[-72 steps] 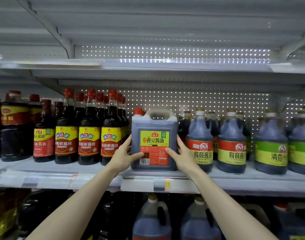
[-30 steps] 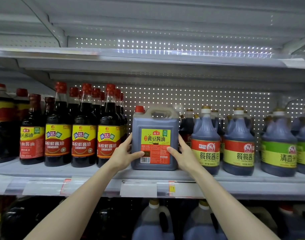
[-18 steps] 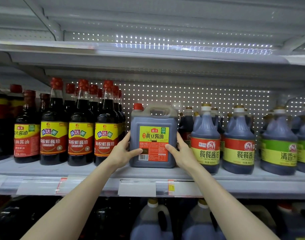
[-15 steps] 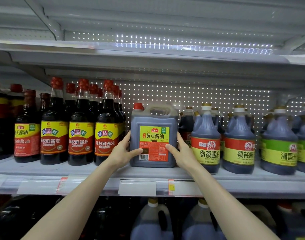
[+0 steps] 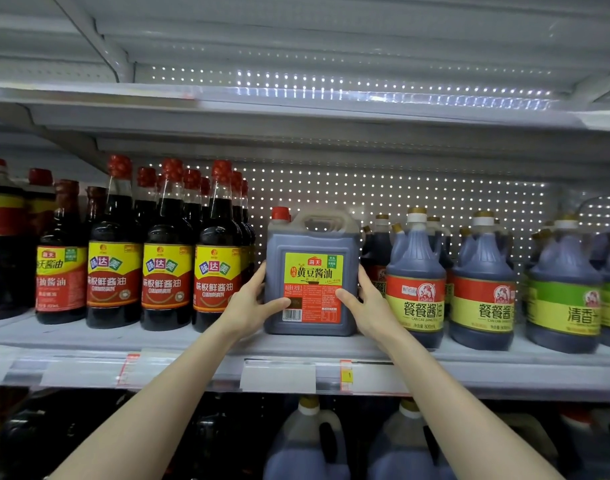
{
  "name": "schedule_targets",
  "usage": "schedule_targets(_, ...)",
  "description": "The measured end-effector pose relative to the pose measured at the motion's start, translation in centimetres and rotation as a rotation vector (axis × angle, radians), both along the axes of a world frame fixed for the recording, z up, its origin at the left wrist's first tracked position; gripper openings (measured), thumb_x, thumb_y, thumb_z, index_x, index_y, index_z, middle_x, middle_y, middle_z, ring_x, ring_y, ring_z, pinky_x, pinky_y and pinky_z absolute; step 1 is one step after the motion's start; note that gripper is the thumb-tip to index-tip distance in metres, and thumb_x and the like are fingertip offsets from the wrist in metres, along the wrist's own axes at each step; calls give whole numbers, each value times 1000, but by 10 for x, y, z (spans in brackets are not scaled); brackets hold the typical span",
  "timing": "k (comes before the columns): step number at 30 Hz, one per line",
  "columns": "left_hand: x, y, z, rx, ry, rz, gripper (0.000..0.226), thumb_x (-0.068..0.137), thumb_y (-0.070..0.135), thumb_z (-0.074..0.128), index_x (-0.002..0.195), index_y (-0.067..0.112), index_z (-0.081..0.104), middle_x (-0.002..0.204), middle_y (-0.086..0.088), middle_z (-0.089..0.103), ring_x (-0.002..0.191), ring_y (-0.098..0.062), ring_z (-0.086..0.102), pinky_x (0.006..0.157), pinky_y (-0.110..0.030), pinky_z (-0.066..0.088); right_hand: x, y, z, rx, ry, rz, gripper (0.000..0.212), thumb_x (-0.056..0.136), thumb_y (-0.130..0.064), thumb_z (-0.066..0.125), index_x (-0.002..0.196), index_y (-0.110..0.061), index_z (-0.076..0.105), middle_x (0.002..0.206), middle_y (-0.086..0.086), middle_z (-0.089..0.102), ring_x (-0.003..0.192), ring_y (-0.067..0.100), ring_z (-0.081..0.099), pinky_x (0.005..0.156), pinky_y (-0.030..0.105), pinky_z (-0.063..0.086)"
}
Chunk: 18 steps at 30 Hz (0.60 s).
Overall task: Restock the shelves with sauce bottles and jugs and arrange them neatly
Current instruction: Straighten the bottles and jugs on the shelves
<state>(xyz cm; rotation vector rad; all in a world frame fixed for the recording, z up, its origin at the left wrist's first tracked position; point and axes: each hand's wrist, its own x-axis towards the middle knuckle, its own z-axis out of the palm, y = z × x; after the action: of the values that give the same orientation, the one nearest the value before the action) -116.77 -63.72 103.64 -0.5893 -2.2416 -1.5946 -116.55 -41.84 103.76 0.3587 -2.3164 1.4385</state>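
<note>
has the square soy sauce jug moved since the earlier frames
Yes. The jug has slid backward on the shelf: its base was about level with the red-labelled bottle on its right, and now sits behind that bottle's base.

White price tags [image 5: 277,375] sit below a perforated backboard [image 5: 417,199].

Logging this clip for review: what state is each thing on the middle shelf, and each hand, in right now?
square jug: upright on the shelf, red cap on, label forward, held at both sides.
left hand: grips the jug's left side, thumb on the front.
right hand: grips the jug's right side, thumb on the front.
tall bottles: upright, capped, labels forward.
round jugs: upright, capped, labels forward.
</note>
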Motion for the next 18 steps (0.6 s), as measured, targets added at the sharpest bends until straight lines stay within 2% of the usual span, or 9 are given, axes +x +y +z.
schedule_targets(5,0,-2,-1,0,-14,-14,82,90,13,64,152,35,16,138,6,48,121,-9,46,99,-37,48,-3,0,-3,-4,-3,-5,71,98,-33,52,155,-34,8,154,-2,36,135,21,43,108,44,42)
schedule_targets(9,-1,-1,1,4,-20,-38,80,91,12,62,152,35,15,135,8,48,117,-6,46,93,-29,48,-6,0,-3,-2,1,-5,72,98,-32,51,155,-34,7,154,-1,37,134,21,45,108,43,43)
schedule_targets(14,-2,-1,2,-9,-21,-37,79,92,13,61,152,36,16,138,7,49,118,-8,47,101,-36,47,-7,0,-1,-8,-3,5,71,99,-32,51,155,-32,7,154,0,36,134,21,45,108,43,42)
schedule_targets(18,-2,-1,1,-11,-29,-35,79,92,14,61,152,35,14,138,7,48,119,-7,46,100,-35,46,-7,-1,-1,-12,4,11,70,99,-31,50,155,-33,8,154,-1,37,133,21,46,107,42,43)
